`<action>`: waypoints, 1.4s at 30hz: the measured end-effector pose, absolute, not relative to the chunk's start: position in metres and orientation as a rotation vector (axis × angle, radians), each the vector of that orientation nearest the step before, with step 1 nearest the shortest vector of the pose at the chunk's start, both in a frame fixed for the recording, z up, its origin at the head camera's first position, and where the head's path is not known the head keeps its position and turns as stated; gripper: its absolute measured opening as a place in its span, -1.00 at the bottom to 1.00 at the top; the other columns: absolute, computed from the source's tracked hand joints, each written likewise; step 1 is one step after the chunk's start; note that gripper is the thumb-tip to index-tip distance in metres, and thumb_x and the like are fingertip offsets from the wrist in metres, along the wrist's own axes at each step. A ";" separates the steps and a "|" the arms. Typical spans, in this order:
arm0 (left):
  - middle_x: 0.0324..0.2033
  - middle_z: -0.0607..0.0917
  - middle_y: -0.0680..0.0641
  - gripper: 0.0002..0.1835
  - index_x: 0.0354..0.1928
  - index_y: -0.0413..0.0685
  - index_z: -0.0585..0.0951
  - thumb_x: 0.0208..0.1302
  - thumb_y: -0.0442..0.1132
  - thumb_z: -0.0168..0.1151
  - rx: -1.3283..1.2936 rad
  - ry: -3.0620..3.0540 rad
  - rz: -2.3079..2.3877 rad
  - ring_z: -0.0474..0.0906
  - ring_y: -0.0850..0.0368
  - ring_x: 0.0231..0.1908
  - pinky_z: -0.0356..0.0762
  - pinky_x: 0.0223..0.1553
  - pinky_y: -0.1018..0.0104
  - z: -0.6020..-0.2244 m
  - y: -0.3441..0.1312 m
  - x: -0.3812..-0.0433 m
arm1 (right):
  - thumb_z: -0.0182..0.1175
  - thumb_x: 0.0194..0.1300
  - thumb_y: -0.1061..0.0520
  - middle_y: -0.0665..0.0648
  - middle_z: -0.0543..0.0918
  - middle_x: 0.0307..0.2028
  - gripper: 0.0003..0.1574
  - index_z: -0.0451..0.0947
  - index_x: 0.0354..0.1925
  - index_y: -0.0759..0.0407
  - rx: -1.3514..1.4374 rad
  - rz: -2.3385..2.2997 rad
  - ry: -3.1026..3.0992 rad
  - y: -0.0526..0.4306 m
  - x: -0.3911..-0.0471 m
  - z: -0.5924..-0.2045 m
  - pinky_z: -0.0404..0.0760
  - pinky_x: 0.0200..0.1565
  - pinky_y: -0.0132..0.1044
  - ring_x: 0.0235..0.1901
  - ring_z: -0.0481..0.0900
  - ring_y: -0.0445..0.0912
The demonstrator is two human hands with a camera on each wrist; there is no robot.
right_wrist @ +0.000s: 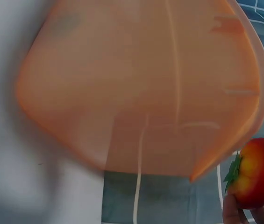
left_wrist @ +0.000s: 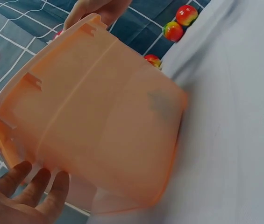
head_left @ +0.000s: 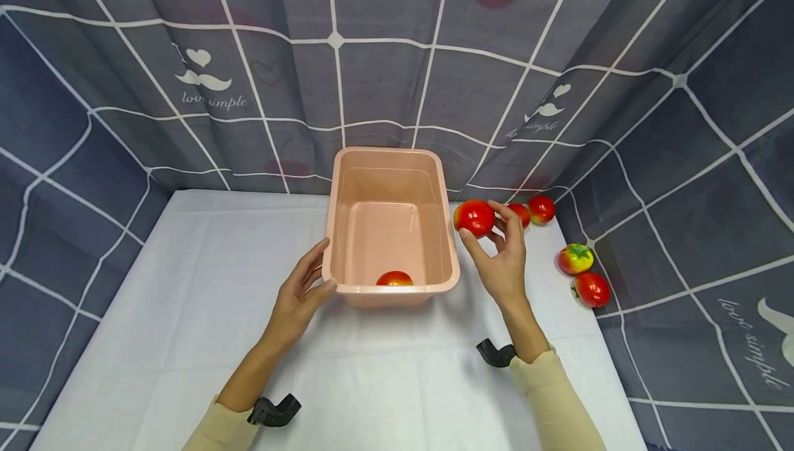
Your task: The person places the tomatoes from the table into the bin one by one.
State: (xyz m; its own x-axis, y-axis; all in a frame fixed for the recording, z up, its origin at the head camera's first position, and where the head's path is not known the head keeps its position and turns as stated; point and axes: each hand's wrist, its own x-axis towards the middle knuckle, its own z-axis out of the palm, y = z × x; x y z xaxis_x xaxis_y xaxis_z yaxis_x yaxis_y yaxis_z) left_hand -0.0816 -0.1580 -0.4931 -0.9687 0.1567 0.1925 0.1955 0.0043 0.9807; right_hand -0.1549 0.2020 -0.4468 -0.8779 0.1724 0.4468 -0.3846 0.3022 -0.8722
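Note:
A pinkish-beige plastic basin (head_left: 391,230) stands upright near the table's back edge, with a red tomato (head_left: 395,278) inside by its front wall. My left hand (head_left: 302,289) grips the basin's front left corner, thumb at the front rim and fingers along the left side. In the left wrist view, the fingers (left_wrist: 33,186) spread against the basin's outer wall. My right hand (head_left: 504,258) pinches another red tomato (head_left: 474,218) beside the right rim. The right wrist view shows green leaves on this held tomato (right_wrist: 257,173).
Behind my right hand lie two tomatoes, one partly hidden (head_left: 520,214) and one (head_left: 542,209) in the back corner. Along the right edge sit a yellow-green and red one (head_left: 575,258) and a red one (head_left: 592,289). Grey checked curtains (head_left: 384,85) enclose the white-covered table (head_left: 372,382).

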 end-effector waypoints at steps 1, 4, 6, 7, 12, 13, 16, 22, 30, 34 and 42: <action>0.56 0.39 -0.08 -0.19 0.70 0.27 0.21 0.56 -0.40 0.22 -0.389 -2.205 -2.165 0.49 0.26 0.44 0.61 0.33 0.51 -0.493 -0.158 -0.082 | 0.56 0.23 0.29 0.23 0.50 0.39 -0.09 0.41 0.47 0.22 0.213 1.602 -2.123 0.200 -0.156 -0.445 0.62 0.25 -0.56 0.28 0.53 0.03; 0.56 0.39 -0.07 -0.19 0.70 0.26 0.22 0.55 -0.41 0.23 -0.390 -2.196 -2.176 0.49 0.25 0.43 0.62 0.33 0.50 -0.492 -0.158 -0.082 | 0.57 0.24 0.23 0.19 0.53 0.36 -0.11 0.44 0.46 0.17 0.294 1.580 -2.149 0.195 -0.159 -0.441 0.63 0.26 -0.54 0.27 0.56 0.03; 0.56 0.40 -0.06 -0.19 0.70 0.25 0.22 0.55 -0.41 0.22 -0.393 -2.192 -2.178 0.49 0.24 0.43 0.62 0.33 0.50 -0.492 -0.157 -0.082 | 0.58 0.24 0.21 0.18 0.54 0.35 -0.11 0.44 0.45 0.15 0.345 1.564 -2.163 0.193 -0.161 -0.439 0.64 0.27 -0.52 0.27 0.57 0.05; 0.56 0.39 -0.06 -0.19 0.70 0.25 0.21 0.55 -0.42 0.22 -0.395 -2.192 -2.175 0.49 0.24 0.43 0.62 0.33 0.50 -0.492 -0.157 -0.082 | 0.58 0.24 0.22 0.18 0.55 0.34 -0.11 0.45 0.45 0.16 0.367 1.554 -2.170 0.192 -0.162 -0.438 0.64 0.26 -0.52 0.27 0.57 0.05; 0.57 0.39 -0.06 -0.19 0.71 0.25 0.21 0.56 -0.41 0.21 -0.396 -2.198 -2.172 0.48 0.26 0.44 0.61 0.34 0.50 -0.493 -0.157 -0.082 | 0.59 0.20 0.24 0.14 0.57 0.33 -0.10 0.47 0.45 0.10 0.457 1.511 -2.213 0.187 -0.167 -0.436 0.65 0.25 -0.54 0.25 0.56 -0.01; 0.57 0.38 -0.06 -0.19 0.71 0.26 0.21 0.56 -0.41 0.21 -0.395 -2.200 -2.171 0.48 0.26 0.44 0.61 0.34 0.50 -0.493 -0.156 -0.082 | 0.59 0.20 0.23 0.13 0.57 0.33 -0.10 0.47 0.44 0.10 0.475 1.505 -2.219 0.186 -0.168 -0.436 0.65 0.24 -0.53 0.25 0.56 -0.02; 0.58 0.37 -0.07 -0.20 0.71 0.27 0.20 0.57 -0.41 0.20 -0.395 -2.203 -2.169 0.48 0.26 0.44 0.61 0.34 0.50 -0.494 -0.156 -0.082 | 0.59 0.22 0.20 0.12 0.57 0.34 -0.13 0.48 0.44 0.07 0.528 1.482 -2.244 0.181 -0.171 -0.434 0.65 0.25 -0.51 0.27 0.56 -0.03; 0.59 0.35 -0.15 -0.20 0.71 0.25 0.20 0.57 -0.41 0.20 -0.383 -2.203 -2.169 0.49 0.27 0.43 0.61 0.33 0.51 -0.493 -0.158 -0.081 | 0.60 0.25 0.04 0.06 0.54 0.38 -0.12 0.46 0.45 -0.01 0.642 1.332 -2.384 0.171 -0.177 -0.427 0.70 0.27 -0.29 0.34 0.55 -0.06; 0.60 0.33 -0.16 -0.20 0.71 0.26 0.20 0.57 -0.39 0.20 -0.369 -2.207 -2.183 0.47 0.26 0.44 0.61 0.33 0.51 -0.491 -0.158 -0.080 | 0.59 0.26 -0.05 0.02 0.52 0.34 -0.11 0.43 0.45 -0.04 0.760 1.287 -2.553 0.165 -0.192 -0.423 0.73 0.24 -0.15 0.22 0.58 -0.11; 0.58 0.36 -0.08 -0.20 0.71 0.27 0.20 0.57 -0.39 0.20 -0.377 -2.205 -2.182 0.48 0.24 0.43 0.61 0.33 0.50 -0.492 -0.158 -0.081 | 0.59 0.27 -0.05 -0.01 0.53 0.30 -0.14 0.45 0.43 -0.05 0.843 1.263 -2.582 0.163 -0.198 -0.422 0.76 0.21 -0.22 0.22 0.58 -0.16; 0.58 0.37 -0.08 -0.20 0.71 0.26 0.21 0.57 -0.40 0.20 -0.376 -2.200 -2.180 0.48 0.24 0.44 0.61 0.34 0.51 -0.493 -0.157 -0.081 | 0.56 0.29 -0.07 0.03 0.55 0.32 -0.17 0.46 0.42 -0.01 0.952 1.111 -2.628 0.158 -0.205 -0.416 0.73 0.26 -0.13 0.22 0.58 -0.11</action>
State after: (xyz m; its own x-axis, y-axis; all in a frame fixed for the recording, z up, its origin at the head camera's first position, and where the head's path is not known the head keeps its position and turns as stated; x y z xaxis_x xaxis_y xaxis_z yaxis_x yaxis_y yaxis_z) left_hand -0.0809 -0.1569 -0.4933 -0.9707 0.1549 0.1837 0.1852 -0.0054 0.9827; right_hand -0.2052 0.1579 -0.4158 -0.7916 -0.5013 0.3495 -0.5999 0.5290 -0.6002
